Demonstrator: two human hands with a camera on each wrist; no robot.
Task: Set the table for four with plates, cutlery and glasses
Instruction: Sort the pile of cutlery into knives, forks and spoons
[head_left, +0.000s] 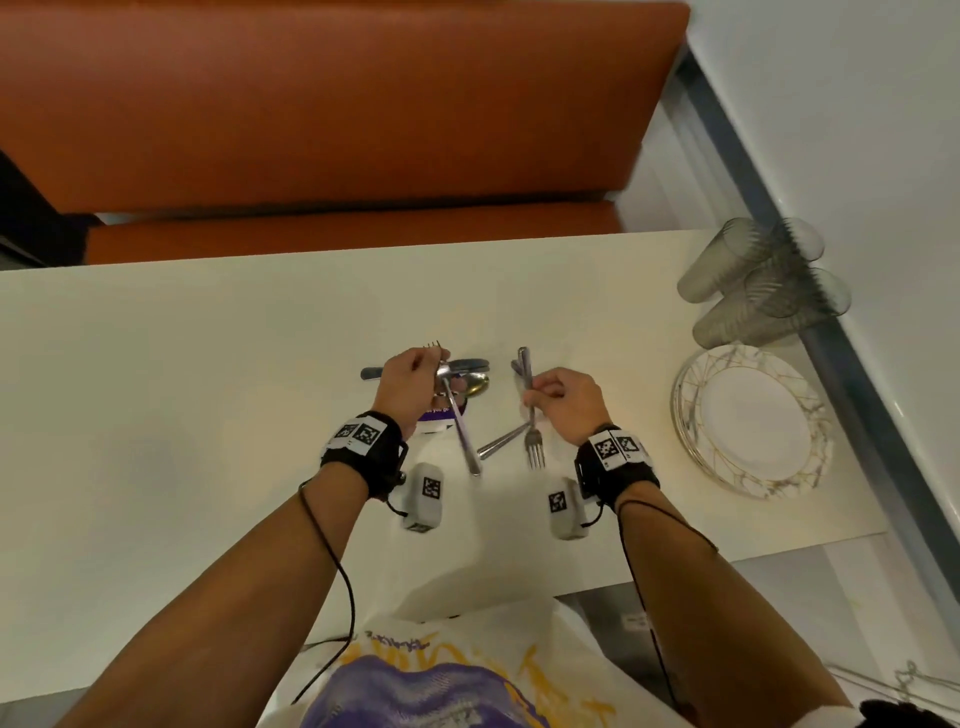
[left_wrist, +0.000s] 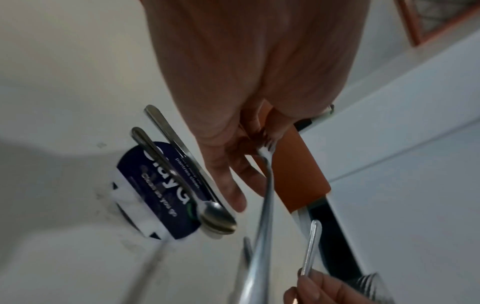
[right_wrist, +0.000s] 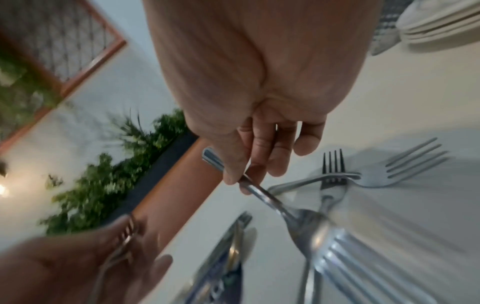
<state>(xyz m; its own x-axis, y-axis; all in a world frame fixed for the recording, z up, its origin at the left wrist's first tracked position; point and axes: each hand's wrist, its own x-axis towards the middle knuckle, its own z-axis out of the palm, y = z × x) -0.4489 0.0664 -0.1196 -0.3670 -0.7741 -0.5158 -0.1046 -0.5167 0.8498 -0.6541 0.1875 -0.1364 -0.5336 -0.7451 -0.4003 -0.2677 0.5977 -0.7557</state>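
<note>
Over the middle of the white table my left hand grips a steel fork near its head, the tines pointing away and the handle slanting back toward me. My right hand pinches a second fork by its handle, tines toward me. More forks lie crossed on the table under the right hand. Spoons and a knife lie beside the left hand, partly on a purple card. Stacked plates and several grey glasses stand at the right end.
An orange bench runs along the far side of the table. A white wall with a grey strip borders the table's right end, close behind the glasses and plates. Cables trail from both wrist bands.
</note>
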